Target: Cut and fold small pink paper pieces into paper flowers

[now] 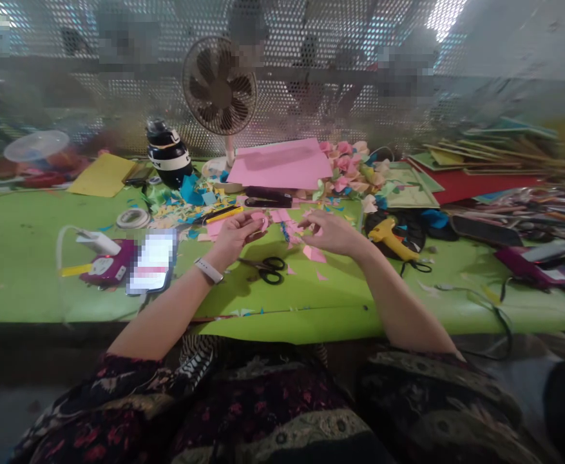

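My left hand (236, 237), with a white band on the wrist, is closed on a small piece of pink paper (261, 221) at its fingertips. Across from it, my right hand (330, 232) hovers with fingers bent and apart, and I see nothing in it. Below and between the hands lie black-handled scissors (268, 270), their blades partly hidden by my left hand. Pink paper scraps (315, 254) are scattered by my right hand. A black stapler (267, 197) sits just beyond the hands, beside a yellow pencil-like tool (224, 214).
Behind are pink sheets (282, 164), paper flowers (347, 169), a fan (220, 90) and a dark bottle (170, 158). A phone (151, 263) and tape roll (134, 219) lie left. Rightward are a yellow glue gun (389, 237) and stacked cards (495, 154).
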Action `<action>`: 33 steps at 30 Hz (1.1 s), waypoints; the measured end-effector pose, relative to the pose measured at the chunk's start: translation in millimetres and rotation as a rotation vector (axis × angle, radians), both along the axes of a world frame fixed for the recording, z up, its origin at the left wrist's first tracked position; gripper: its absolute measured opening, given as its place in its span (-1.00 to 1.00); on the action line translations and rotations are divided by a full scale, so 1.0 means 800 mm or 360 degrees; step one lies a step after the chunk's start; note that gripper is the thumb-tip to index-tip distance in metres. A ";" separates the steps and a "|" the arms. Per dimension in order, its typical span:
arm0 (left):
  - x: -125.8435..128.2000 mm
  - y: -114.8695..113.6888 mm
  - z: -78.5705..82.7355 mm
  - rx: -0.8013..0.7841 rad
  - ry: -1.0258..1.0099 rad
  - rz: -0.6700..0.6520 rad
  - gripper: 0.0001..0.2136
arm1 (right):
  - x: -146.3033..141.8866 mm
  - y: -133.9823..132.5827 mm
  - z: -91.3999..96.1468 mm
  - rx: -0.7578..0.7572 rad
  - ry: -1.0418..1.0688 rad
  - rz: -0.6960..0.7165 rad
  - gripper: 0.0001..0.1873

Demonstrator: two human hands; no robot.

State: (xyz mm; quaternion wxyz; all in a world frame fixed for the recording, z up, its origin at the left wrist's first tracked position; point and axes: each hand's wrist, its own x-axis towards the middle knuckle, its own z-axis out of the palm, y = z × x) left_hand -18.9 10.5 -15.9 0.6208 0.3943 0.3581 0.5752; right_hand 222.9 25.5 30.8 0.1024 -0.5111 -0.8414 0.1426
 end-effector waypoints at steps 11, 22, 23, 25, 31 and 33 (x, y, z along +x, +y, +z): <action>0.000 -0.007 0.006 -0.0038 0.0306 0.0025 -0.65 | 0.029 0.008 0.010 -0.0184 -0.0163 0.0141 -0.87; -0.001 -0.007 0.002 0.0038 0.0471 0.0099 -0.70 | 0.055 0.017 0.007 -0.0473 -0.0210 0.0122 -0.81; 0.000 -0.008 0.003 0.0024 0.0456 0.0078 -0.69 | 0.050 0.015 0.010 -0.0535 -0.0113 0.0175 -0.85; 0.002 -0.009 0.004 0.0005 0.0421 0.0028 -0.67 | 0.038 0.010 0.011 -0.0537 0.0107 0.0188 -0.91; 0.012 -0.015 0.004 0.0299 0.0351 0.0053 -0.73 | -0.024 -0.007 -0.019 -0.0207 0.1054 -0.0213 -0.79; 0.016 -0.017 0.003 0.0282 0.0300 0.0074 -0.73 | -0.042 -0.016 -0.029 -0.0351 0.1344 -0.0174 -0.73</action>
